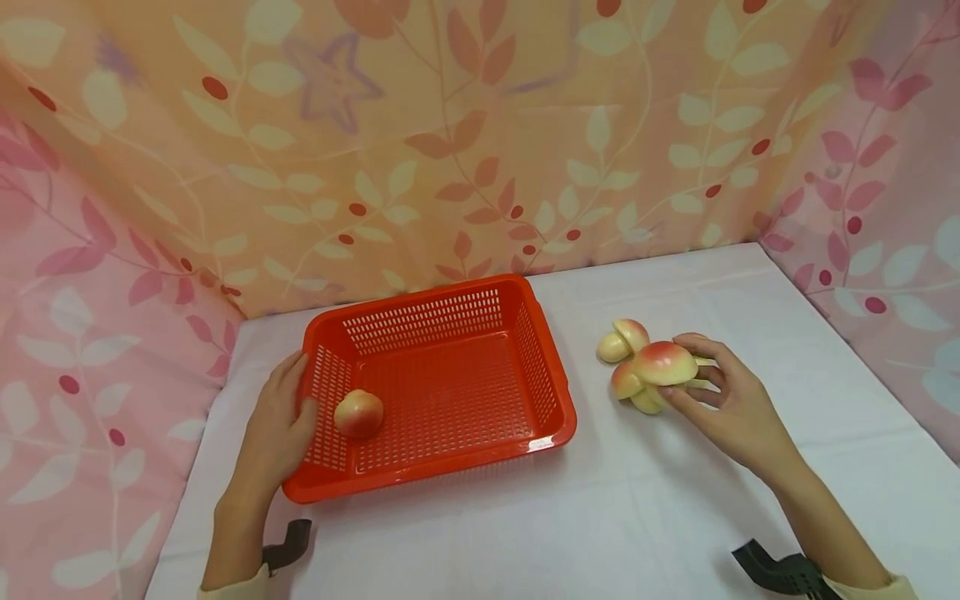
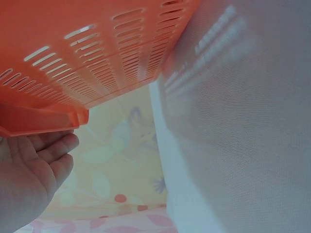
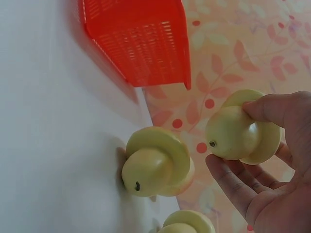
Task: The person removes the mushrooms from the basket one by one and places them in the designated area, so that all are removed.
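My right hand [image 1: 738, 408] holds a toy mushroom [image 1: 666, 364] with a red-and-yellow cap, thumb on one side and fingers on the other. In the right wrist view its pale round stem [image 3: 231, 132] faces the camera. Two similar mushrooms lie on the table close by: one farther back [image 1: 617, 347], the other [image 1: 628, 385] partly hidden by the held one. My left hand [image 1: 273, 429] grips the left rim of a red plastic basket [image 1: 420, 296], thumb over the edge. The left wrist view has its fingers [image 2: 59, 148] under the rim. A rounded red-and-yellow piece [image 1: 358, 415] lies inside the basket, towards the left.
A white cloth [image 1: 480, 546] covers the table. Flowered fabric [image 1: 480, 150] hangs behind it and along both sides. Dark wrist straps [image 1: 783, 571] show at both forearms. The basket's right wall stands between its inside and the mushrooms.
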Demonstrator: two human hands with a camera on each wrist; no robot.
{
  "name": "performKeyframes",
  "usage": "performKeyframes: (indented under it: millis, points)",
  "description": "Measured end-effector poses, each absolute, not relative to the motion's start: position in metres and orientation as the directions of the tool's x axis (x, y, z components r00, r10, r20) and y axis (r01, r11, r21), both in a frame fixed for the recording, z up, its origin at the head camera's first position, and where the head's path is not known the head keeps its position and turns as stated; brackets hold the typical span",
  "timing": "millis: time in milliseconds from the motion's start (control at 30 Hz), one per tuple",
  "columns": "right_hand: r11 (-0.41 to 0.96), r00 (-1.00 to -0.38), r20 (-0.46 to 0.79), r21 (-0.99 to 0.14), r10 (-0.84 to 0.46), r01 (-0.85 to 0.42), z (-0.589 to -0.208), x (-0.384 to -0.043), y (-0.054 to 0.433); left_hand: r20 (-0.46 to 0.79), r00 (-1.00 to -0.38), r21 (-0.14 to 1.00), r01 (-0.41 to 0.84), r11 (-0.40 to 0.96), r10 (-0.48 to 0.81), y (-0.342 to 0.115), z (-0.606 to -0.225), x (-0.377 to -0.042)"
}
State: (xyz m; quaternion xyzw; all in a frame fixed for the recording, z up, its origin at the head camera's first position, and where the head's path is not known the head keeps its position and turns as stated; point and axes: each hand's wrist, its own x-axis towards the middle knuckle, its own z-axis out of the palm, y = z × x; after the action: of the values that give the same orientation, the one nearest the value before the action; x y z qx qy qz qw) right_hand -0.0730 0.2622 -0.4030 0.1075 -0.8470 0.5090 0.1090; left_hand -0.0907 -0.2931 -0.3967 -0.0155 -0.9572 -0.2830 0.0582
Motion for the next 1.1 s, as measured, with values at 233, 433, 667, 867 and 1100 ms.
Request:
performKeyframes:
  millis: [233, 433, 667, 867, 1100]
  points:
    - [0.446, -0.956, 0.285, -0.850, -0.061, -0.282, -0.407, -0.072, 0.270, 0.116, -0.993, 0.546, 0.058, 0.836, -0.006, -0.294, -0.397, -0.090]
    - [0.457, -0.967, 0.250, -0.856, -0.047, -0.244, -0.411, -0.069, 0.282, 0.152, -0.988, 0.551, 0.097, 0.829, 0.015, -0.290, -0.398, -0.094]
    - [0.468, -0.975, 0.217, -0.859, -0.036, -0.209, -0.420, -0.069, 0.286, 0.115, -0.993, 0.543, 0.064, 0.837, 0.001, -0.291, -0.393, -0.092]
    - [0.491, -0.977, 0.214, -0.850, -0.010, -0.191, -0.428, -0.068, 0.291, 0.117, -0.993, 0.544, 0.068, 0.836, 0.004, -0.291, -0.394, -0.092]
    - [0.517, -0.978, 0.209, -0.838, 0.004, -0.177, -0.435, -0.066, 0.295, 0.123, -0.992, 0.548, 0.070, 0.834, 0.003, -0.291, -0.395, -0.093]
